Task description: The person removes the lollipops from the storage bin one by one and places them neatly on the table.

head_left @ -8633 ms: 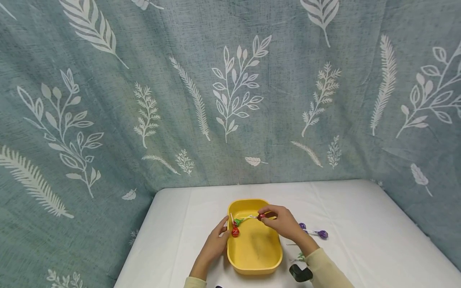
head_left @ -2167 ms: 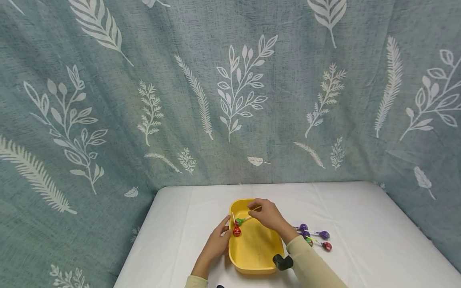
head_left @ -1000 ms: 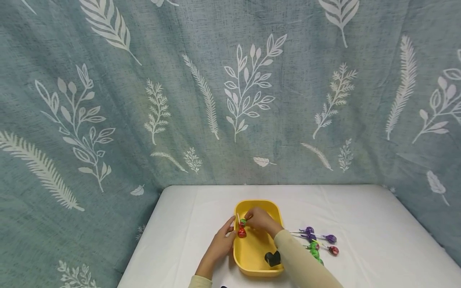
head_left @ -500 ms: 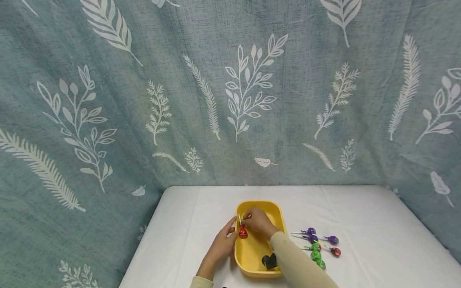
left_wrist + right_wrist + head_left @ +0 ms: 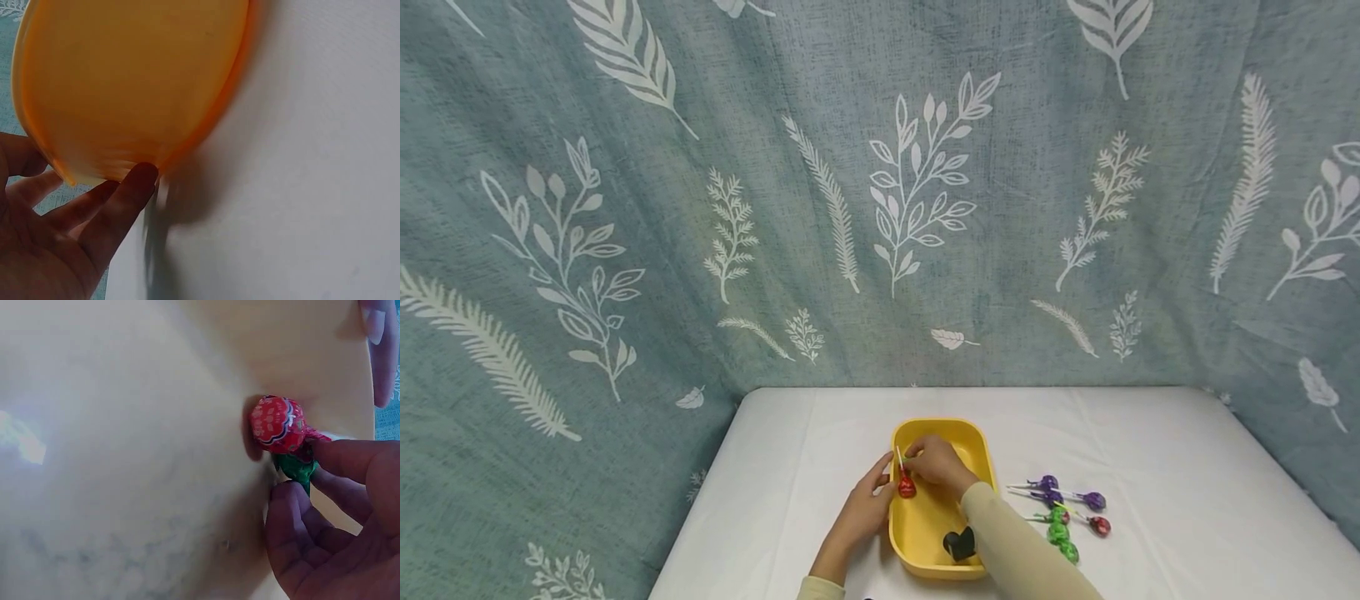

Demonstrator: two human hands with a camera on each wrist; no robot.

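Note:
A yellow plastic tray lies on the white table. My left hand holds its left wall, with fingertips at the rim in the left wrist view. Inside the tray, my right hand pinches a green-wrapped lollipop against the left side, and the fingers hide most of it. Directly beside those fingers lies a red-wrapped lollipop; in the right wrist view its round red head sits just in front of the green wrapper.
Right of the tray lie several more lollipops: purple ones, green ones and a red one. A black device sits at the right sleeve. A leaf-patterned curtain hangs behind the table.
The right hand has gone from the tray's far end, where it held a lollipop, down to the green lollipop at the left wall. The left hand stays at the tray.

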